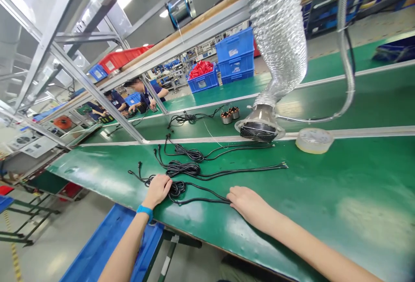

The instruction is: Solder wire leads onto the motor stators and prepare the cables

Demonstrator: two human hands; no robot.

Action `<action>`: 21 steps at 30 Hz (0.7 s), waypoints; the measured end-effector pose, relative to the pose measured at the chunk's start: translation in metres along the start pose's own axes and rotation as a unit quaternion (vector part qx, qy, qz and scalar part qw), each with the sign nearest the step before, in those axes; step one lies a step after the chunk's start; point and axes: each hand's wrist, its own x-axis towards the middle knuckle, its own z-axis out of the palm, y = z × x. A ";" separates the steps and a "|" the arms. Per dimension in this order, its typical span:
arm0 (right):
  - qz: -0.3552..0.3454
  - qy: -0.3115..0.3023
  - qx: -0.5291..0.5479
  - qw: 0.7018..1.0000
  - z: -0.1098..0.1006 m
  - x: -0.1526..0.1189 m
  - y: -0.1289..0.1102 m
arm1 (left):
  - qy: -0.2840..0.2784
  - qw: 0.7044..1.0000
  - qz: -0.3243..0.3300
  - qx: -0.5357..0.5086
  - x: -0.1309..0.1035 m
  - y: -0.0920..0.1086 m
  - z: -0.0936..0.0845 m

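Note:
A coiled black cable (177,189) lies nearest me on the green workbench (324,213). Over its coil my left hand (158,190), with a blue band at the wrist, is closed; its fingertips are partly hidden. Farther right, my right hand (247,204) pinches the two straight leads of the same cable, covering their ends. Beyond it lie a second black cable bundle (183,168) and a third bundle (194,154), roughly parallel. The second one's stripped wire tips (284,165) point right, while small connectors (157,151) sit at the left ends.
A fume hood (259,122) hangs from a silver duct (279,27), beside a roll of clear tape (314,140). Two copper-wound stators (226,118) and another cable (188,118) lie behind the rail. A blue bin (113,239) stands below left. Co-workers (147,94) sit beyond.

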 end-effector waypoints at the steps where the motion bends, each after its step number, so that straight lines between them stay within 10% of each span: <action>1: -0.001 0.004 0.002 1.000 0.001 0.001 0.000 | 0.008 1.000 0.003 -0.001 0.002 0.000 -0.002; 7: 0.005 0.004 0.064 0.998 -0.004 0.000 0.007 | 0.124 0.989 -0.033 -0.069 0.051 0.035 -0.026; 14: -0.004 0.027 0.084 0.996 0.004 -0.007 0.013 | -0.016 0.999 0.031 -0.015 0.152 0.078 -0.014; 21: 0.001 0.036 0.059 0.998 0.011 -0.016 0.012 | -0.067 0.997 0.030 0.015 0.165 0.109 0.024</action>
